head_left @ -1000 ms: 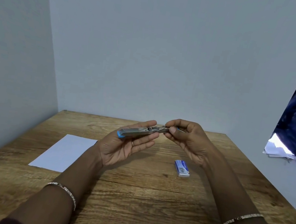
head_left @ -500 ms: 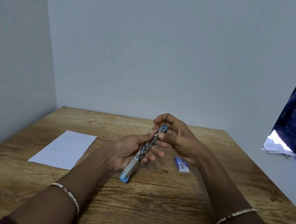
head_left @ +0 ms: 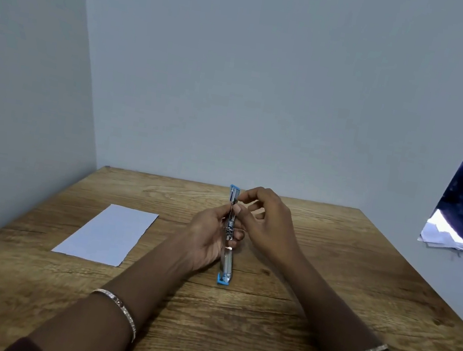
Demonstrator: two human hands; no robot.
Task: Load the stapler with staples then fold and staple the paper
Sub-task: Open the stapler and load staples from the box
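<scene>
Wooden table (head_left: 331, 265), 2 hands gripping opened stapler (head_left: 226, 264)

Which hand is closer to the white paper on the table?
Left. The left hand holds the stapler just right of the paper; the right hand is farther right, beyond the stapler.

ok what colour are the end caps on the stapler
Light blue, on both ends of the stapler; seen in the head view.

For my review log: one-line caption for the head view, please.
Left hand holds opened stapler; right hand works at it; paper lies unfolded.
</scene>
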